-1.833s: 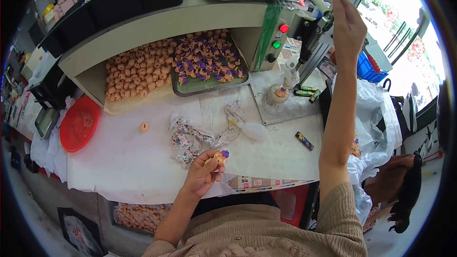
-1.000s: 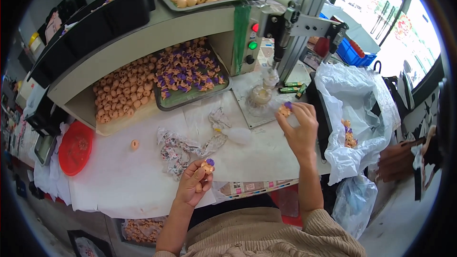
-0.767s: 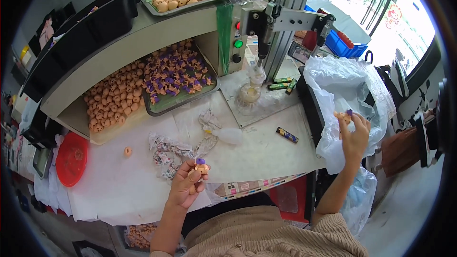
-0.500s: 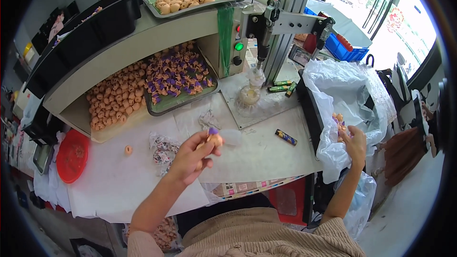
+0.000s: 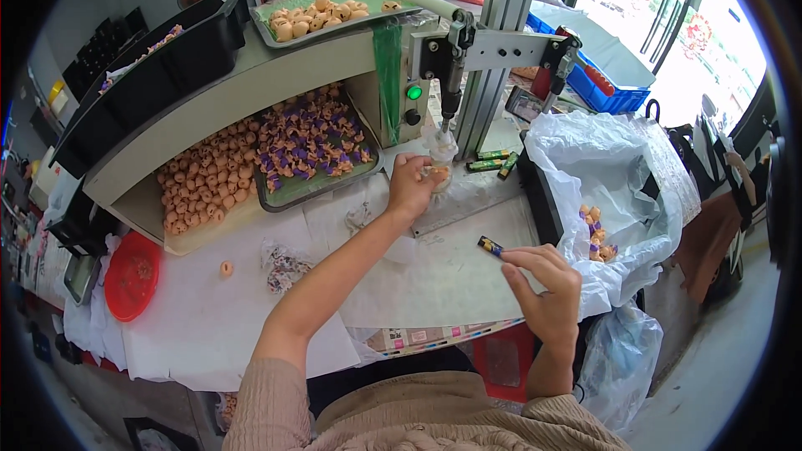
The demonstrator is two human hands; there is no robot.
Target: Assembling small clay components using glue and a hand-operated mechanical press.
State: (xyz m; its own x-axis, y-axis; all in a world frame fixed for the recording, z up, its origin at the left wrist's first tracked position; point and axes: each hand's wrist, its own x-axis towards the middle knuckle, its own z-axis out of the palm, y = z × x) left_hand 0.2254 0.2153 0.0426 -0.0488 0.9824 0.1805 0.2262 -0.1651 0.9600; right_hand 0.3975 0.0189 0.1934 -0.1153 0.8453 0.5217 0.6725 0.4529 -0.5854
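My left hand (image 5: pixel 411 188) is closed on a small peach-coloured doll piece (image 5: pixel 435 171), held at the clear round fixture under the press (image 5: pixel 449 104). The fingers hide most of the piece. My right hand (image 5: pixel 547 288) reaches over the worktop with fingers stretched out and thumb apart. Its fingertips meet the near end of a small dark tube (image 5: pixel 489 245) lying on the paper. Further right, several peach and purple doll figures (image 5: pixel 596 238) lie in a box lined with white plastic (image 5: pixel 576 159).
A dark tray (image 5: pixel 313 142) of peach and purple doll bodies stands beside piled round doll heads (image 5: pixel 205 175) under the shelf. More heads fill a green tray (image 5: pixel 313 17) above. Green tubes (image 5: pixel 493 163) lie by the press column. A red basin (image 5: pixel 132 276) is at left.
My left hand has moved up and right to the press fixture with the doll piece. My right hand has left the lined box and come to the dark tube.
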